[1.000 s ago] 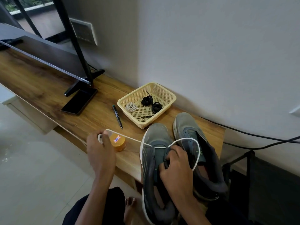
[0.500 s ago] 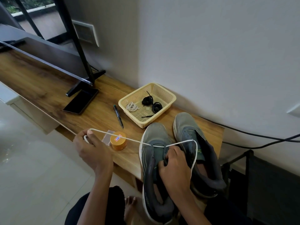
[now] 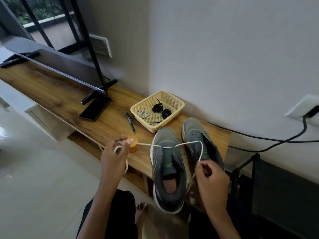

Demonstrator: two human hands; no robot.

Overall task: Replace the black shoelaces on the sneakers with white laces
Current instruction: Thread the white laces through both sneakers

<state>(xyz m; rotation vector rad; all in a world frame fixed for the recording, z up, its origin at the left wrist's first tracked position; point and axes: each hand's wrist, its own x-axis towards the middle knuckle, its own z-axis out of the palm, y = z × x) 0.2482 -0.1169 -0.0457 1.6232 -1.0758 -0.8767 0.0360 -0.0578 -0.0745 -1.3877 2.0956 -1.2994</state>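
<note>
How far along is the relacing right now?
Done: both coiled black laces lie in the yellow plastic basket. In hand: a white lace crosses the front eyelets of the nearer grey sneaker, its ends pinched by the left hand and right hand. Left: the upper eyelets, then the farther grey sneaker, probably with the coiled white lace in the basket.

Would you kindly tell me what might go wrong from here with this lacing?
1. The white cord lace runs close past the small orange round tin beside the left hand; a tug may knock it off the wooden shelf.
2. The grey mesh sneaker overhangs the shelf edge at its heel, so a pull by the right hand might tip it.
</note>
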